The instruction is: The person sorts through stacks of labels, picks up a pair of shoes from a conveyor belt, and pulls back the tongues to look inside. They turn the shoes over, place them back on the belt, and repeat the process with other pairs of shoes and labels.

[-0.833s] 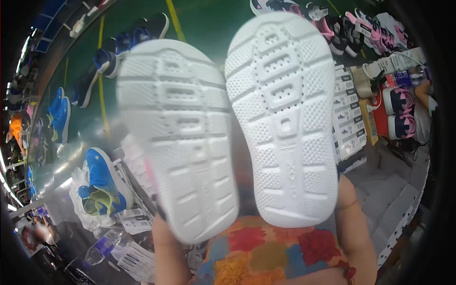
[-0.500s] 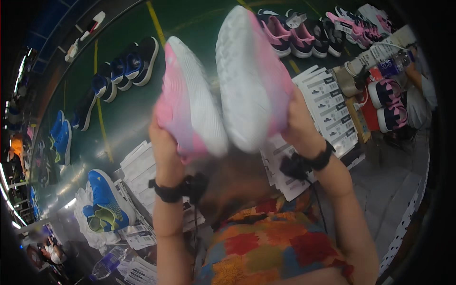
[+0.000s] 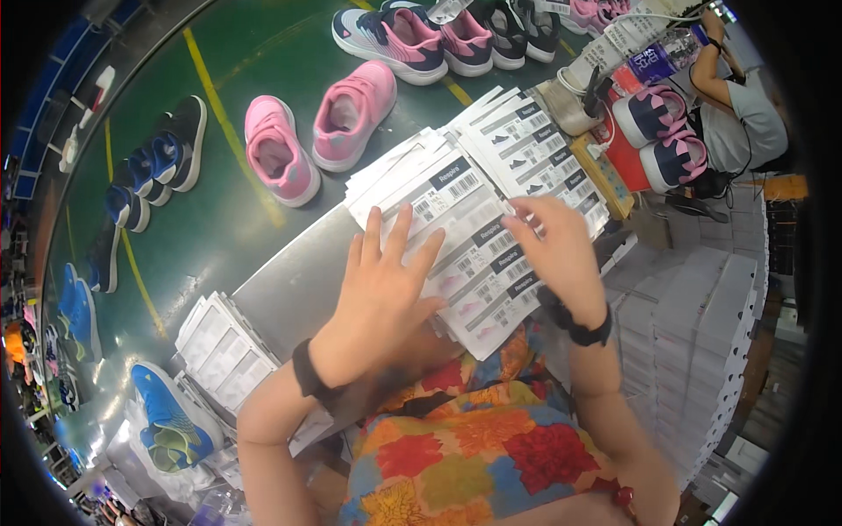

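My left hand (image 3: 379, 285) is open, fingers spread over the left side of a stack of white label sheets (image 3: 478, 329), which carry barcodes and small pink shoe pictures. At the sheets' right edge is my right hand (image 3: 561, 254), fingers curled, with thumb and forefinger drawn close together; whatever lies between their tips is too small to make out. Beyond the sheets, a pair of pink shoes, the left shoe (image 3: 279, 151) and the right shoe (image 3: 356, 116), stands upright on the green table (image 3: 232, 237), openings toward me. Neither hand touches them.
More label sheets (image 3: 535, 140) lie behind to the right, beside a power strip (image 3: 605, 180). Other shoes stand at the back, including a light blue and navy shoe (image 3: 386, 44). Dark shoes (image 3: 180, 145) line the left. A blue shoe (image 3: 171, 412) sits near left by paper stacks (image 3: 224, 346).
The pink shoes, held up in both my hands before, now stand on the table beyond the labels. My hands have let go and come down to the label sheets. The view has shifted.
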`<state>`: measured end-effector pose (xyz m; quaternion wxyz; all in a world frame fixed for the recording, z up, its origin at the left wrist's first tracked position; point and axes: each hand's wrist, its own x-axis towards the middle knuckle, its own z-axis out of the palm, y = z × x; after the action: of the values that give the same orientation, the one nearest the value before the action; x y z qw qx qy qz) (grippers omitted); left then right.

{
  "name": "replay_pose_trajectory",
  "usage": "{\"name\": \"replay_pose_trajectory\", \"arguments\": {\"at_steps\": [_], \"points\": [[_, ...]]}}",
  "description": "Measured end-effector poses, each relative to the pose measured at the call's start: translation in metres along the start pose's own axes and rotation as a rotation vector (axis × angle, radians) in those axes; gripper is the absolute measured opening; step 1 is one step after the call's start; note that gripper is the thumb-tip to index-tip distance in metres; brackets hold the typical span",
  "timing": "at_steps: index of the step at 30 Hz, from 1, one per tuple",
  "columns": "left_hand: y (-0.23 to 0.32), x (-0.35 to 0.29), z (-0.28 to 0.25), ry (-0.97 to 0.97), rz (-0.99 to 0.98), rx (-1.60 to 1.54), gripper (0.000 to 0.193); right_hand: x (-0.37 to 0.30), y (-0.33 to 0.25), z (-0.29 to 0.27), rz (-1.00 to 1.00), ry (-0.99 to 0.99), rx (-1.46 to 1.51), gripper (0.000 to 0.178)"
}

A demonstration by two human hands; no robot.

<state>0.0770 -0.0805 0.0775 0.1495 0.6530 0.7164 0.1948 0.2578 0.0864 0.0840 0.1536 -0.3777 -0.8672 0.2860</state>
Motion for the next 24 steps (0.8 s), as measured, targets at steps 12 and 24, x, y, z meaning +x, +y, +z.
{"name": "replay_pose_trajectory", "arguments": {"at_steps": [12,24], "points": [[0.001,-0.003,0.026,0.052,-0.09,0.041,0.077,-0.032,0.016,0.04,-0.322,0.256,-0.339,0.016],[-0.03,0.008,-0.011,0.147,-0.029,0.132,0.073,-0.022,-0.015,-0.038,-0.257,0.109,1.504,0.035]]}}
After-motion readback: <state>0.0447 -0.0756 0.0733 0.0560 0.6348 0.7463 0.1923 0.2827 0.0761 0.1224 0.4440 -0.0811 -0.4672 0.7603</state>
